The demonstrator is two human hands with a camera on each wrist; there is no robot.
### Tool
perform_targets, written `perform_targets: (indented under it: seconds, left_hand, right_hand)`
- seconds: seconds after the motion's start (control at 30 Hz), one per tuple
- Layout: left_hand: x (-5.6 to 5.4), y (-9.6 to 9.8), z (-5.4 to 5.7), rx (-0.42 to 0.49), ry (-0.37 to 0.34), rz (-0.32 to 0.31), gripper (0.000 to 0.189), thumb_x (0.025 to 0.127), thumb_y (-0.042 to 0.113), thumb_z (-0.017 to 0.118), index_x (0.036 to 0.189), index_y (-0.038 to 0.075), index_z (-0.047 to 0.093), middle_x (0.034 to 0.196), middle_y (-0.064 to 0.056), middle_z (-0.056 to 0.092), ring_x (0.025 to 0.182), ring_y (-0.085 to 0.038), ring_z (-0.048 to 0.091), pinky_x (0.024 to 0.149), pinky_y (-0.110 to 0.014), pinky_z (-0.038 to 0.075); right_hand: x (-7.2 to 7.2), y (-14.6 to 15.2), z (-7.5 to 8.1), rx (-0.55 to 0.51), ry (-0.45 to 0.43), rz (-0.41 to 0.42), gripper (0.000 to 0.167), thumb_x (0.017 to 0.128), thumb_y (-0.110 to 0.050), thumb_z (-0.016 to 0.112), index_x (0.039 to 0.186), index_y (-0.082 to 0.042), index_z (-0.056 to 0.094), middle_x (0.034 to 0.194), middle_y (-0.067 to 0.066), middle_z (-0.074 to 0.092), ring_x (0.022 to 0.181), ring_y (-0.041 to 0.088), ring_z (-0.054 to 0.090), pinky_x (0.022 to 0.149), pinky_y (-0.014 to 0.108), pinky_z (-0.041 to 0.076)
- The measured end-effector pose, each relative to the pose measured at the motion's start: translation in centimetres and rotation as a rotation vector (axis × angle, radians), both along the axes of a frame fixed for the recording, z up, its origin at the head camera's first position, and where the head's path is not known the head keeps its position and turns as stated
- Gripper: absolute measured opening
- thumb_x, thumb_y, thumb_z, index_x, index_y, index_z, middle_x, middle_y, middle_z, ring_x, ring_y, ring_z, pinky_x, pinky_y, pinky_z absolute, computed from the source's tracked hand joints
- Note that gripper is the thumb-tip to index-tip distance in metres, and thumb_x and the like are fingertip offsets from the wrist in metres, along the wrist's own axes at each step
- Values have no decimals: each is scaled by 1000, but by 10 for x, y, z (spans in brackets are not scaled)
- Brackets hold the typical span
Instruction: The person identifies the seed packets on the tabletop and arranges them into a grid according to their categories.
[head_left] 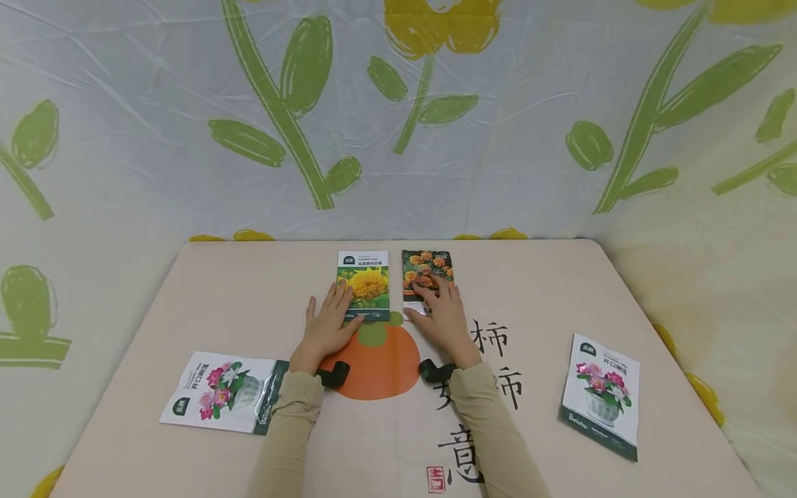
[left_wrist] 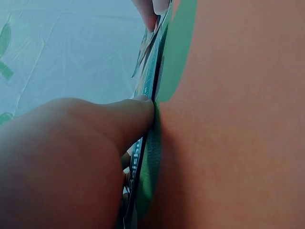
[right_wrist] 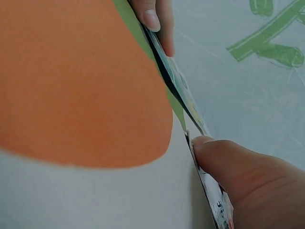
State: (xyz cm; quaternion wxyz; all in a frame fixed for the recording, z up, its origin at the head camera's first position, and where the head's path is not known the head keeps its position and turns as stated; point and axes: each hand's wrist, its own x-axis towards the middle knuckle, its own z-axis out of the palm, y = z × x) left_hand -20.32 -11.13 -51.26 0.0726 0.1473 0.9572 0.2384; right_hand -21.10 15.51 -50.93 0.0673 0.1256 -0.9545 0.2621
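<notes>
A seed packet with a yellow sunflower-like bloom point(head_left: 369, 280) lies flat toward the far side of the table. My left hand point(head_left: 328, 325) rests on its left and lower part with fingers spread, and the thumb point(left_wrist: 133, 114) touches the near edge in the left wrist view. Just to its right, across a narrow gap, is a dark packet with orange flowers point(head_left: 426, 261). Over that packet lies my right hand point(head_left: 443, 319), fingers extended on its right side. In the right wrist view the thumb point(right_wrist: 217, 155) presses at its near edge.
A white packet with pink flowers in a pot point(head_left: 214, 394) lies sideways at left, partly behind my left forearm. A similar packet point(head_left: 600, 398) lies tilted at right. The tablecloth point(head_left: 386, 366) bears an orange persimmon print and black characters. Flowered fabric point(head_left: 486, 173) hangs behind.
</notes>
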Motion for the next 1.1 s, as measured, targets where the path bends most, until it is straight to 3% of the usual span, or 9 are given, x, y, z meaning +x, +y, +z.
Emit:
perform_targets:
  seconds: [0.2,0.4,1.1]
  left_hand:
    - [0,0,0,-9,-5,-6,74,104,47,43,160,11,11,166,-7,0,152,-25,-6,115,-60,-12]
    - [0,0,2,-16,-14,-5,73,104,47,42,160,11,10,167,-6,-1,152,-25,-6,115,-60,-12]
    - [0,0,2,-3,-2,-4,73,104,47,44,160,10,12,166,-7,1,152,-26,-4,115,-61,-11]
  right_hand:
    - [0,-1,1,-9,11,9,62,92,-44,69,142,-11,55,154,23,34,142,45,27,119,57,13]
    - [1,-4,2,-13,-9,7,63,93,-43,68,144,-11,52,157,21,33,146,41,24,119,57,10]
    - [1,-8,-4,-64,40,15,61,91,-41,70,141,-9,56,154,22,37,146,42,23,117,61,12]
